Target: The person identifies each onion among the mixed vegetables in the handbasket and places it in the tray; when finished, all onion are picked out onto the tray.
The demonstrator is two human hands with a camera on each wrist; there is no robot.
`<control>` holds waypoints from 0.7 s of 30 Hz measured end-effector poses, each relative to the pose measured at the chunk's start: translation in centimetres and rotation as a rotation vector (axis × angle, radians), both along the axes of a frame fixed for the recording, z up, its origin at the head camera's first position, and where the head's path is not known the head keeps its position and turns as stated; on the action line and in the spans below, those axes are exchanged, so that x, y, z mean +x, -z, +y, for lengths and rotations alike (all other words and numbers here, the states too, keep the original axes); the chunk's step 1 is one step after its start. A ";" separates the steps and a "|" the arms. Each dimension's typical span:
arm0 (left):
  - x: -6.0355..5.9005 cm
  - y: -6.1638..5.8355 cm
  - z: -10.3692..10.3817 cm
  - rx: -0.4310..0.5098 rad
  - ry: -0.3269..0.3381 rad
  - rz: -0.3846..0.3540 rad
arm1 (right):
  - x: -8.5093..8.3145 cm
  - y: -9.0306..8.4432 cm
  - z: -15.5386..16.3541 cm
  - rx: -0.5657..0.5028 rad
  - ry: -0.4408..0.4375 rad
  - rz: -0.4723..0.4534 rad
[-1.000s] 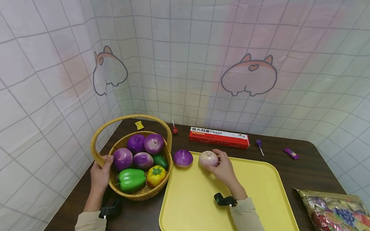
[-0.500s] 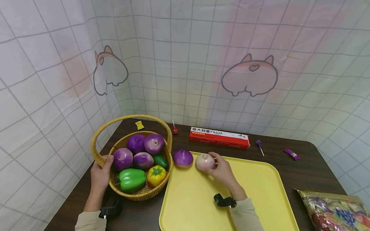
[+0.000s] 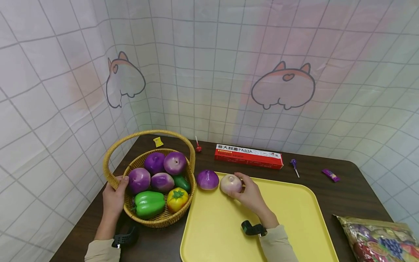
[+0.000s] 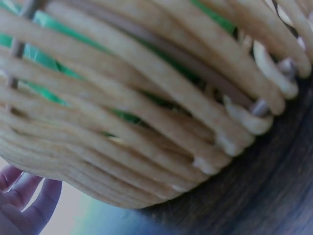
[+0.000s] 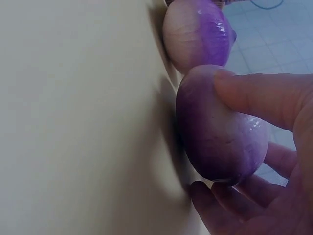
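A person's right hand [image 3: 250, 194] grips a pale purple onion [image 3: 231, 183] at the far left corner of a yellow tray [image 3: 294, 218], fingers and thumb curled round it, the onion resting on the tray just beside a darker onion [image 3: 207, 179] already lying there. The left hand [image 3: 114, 196] holds the rim of a wicker basket [image 3: 160, 218] left of the tray; four more onions, a green pepper [image 3: 148, 203] and a yellow pepper [image 3: 177, 198] remain inside. The step in hand appears to be setting this onion down; the next move likely calls for releasing it without nudging its neighbour. The right wrist view shows the thumb pressed on the onion and the two onions nearly touching, which the head view leaves unclear; the left wrist view shows only basket weave and fingertips. Beyond the tray, a pasta box [image 3: 248, 155] lies on the counter [image 3: 353, 189].
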State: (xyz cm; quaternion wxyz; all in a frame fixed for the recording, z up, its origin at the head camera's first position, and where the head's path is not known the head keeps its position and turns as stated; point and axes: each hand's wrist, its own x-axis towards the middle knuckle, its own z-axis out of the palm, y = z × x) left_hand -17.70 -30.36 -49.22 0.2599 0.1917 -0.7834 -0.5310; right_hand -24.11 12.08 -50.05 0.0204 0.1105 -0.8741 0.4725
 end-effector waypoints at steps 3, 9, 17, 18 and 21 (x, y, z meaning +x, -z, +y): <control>0.0 0.0 0.1 0.003 0.001 -0.002 | 0.0 0.0 0.0 -0.003 -0.005 0.005; 0.1 0.1 0.2 0.004 0.004 -0.005 | 0.1 0.0 0.3 -0.008 -0.015 0.009; 0.0 -0.1 0.3 0.011 -0.002 0.001 | 0.2 -1.4 0.4 -0.061 0.038 0.070; 0.0 -0.1 0.2 0.011 -0.004 0.001 | 0.2 -1.7 0.3 -0.079 0.056 0.097; 0.0 -0.3 0.2 0.012 -0.017 0.000 | 0.5 -3.0 0.0 -0.130 0.101 0.166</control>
